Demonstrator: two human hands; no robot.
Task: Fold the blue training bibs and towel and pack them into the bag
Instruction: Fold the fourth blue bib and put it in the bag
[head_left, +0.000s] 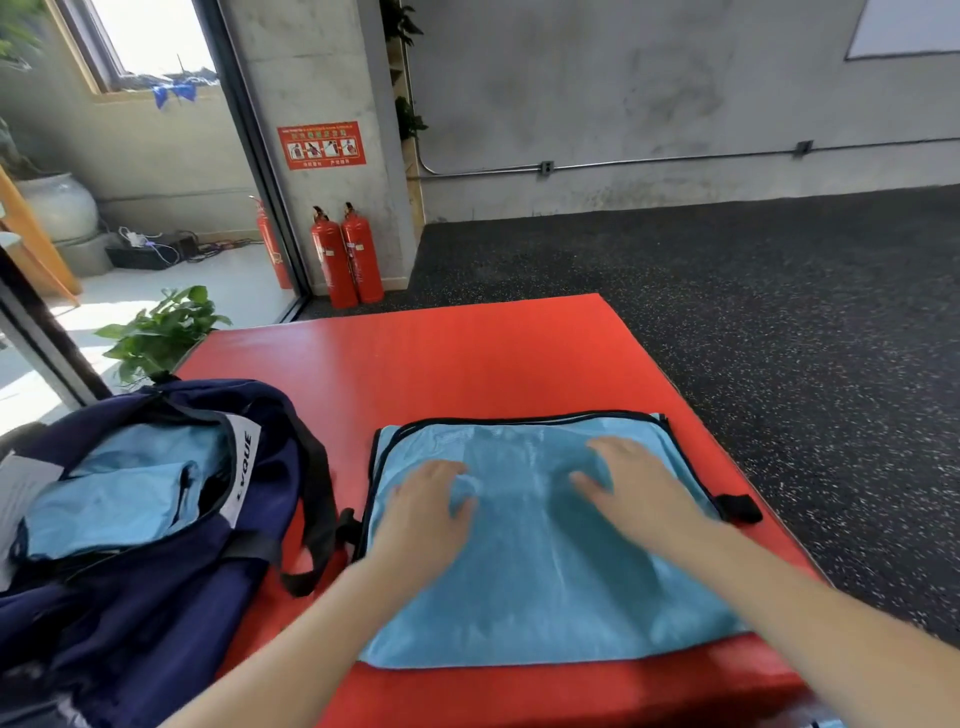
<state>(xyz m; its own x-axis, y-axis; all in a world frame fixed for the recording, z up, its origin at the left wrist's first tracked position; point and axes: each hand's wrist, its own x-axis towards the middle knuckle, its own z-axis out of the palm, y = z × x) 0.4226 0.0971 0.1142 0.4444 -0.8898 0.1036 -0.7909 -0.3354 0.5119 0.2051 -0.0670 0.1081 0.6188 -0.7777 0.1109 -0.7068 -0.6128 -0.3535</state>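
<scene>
Both grips flat: left hand (426, 512) and right hand (631, 486) press smooth rectangular blue bib (545, 577).

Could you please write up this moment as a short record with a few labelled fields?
surface: red padded mat
item being folded: light blue mesh training bib with dark trim, lying flat on the mat
left hand: pressing on the bib, fingers slightly bent
right hand: flat on the bib
bag: navy fabric sports bag, open, beside the bib
bag contents: folded light blue cloth
</scene>
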